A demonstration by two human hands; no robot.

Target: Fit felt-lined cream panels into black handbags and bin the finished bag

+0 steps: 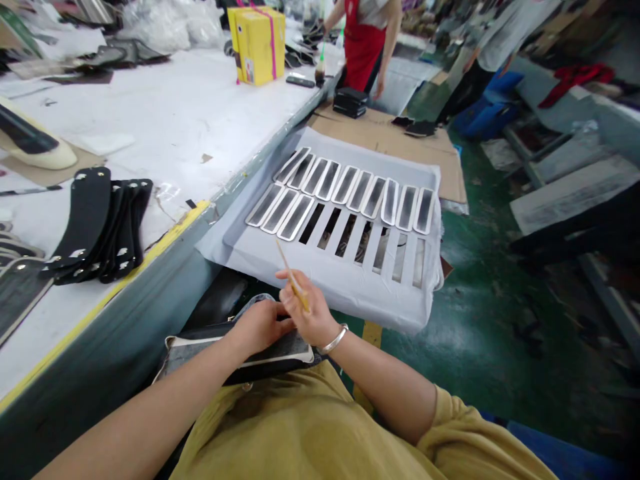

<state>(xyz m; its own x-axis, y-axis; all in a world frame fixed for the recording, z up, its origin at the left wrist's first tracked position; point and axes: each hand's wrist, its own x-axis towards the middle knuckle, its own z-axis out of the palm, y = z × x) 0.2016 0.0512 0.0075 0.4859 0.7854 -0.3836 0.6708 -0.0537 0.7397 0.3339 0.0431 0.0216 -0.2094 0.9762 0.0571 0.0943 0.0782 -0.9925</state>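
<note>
My right hand is closed in a pinch around a thin wooden stick that points up and away from me. My left hand rests with curled fingers on a dark flat piece lying on a board in my lap; I cannot tell whether it grips the piece. Just beyond my hands a grey slotted tray holds several glossy dark strips laid in rows. Some slots in the near row are open gaps.
On the white worktable to my left lie a stack of black straps with rivets and a yellow box. A person in a red apron stands at the far end. Green floor lies to the right.
</note>
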